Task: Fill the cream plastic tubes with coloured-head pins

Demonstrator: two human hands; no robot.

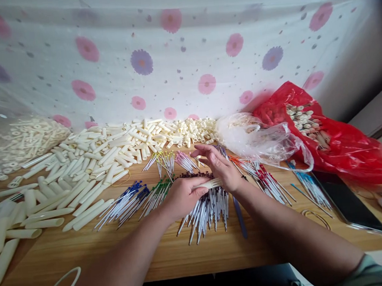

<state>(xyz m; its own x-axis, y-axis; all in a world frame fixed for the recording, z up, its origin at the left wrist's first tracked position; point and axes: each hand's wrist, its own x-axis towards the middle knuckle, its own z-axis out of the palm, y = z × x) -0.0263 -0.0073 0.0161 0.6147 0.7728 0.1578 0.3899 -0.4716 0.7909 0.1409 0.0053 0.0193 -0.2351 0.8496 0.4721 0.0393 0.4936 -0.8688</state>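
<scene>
My left hand [180, 197] is closed around a cream plastic tube [209, 184] and holds it level over a pile of thin refills with dark tips [208, 206]. My right hand [218, 165] hovers just beyond the tube's end, its fingers spread, over the wooden table [191, 251]. Bundles of refills lie around: blue-tipped [126, 203], green-tipped [157, 192], yellow-tipped [164, 159], pink-tipped [185, 160] and red-tipped [264, 179].
Heaps of cream tubes [92, 166] cover the left of the table. Small cream caps [193, 132] lie at the back. A clear bag [258, 139] and a red bag [336, 138] of parts sit right. A dark phone [350, 206] and rubber band [315, 217] lie at right.
</scene>
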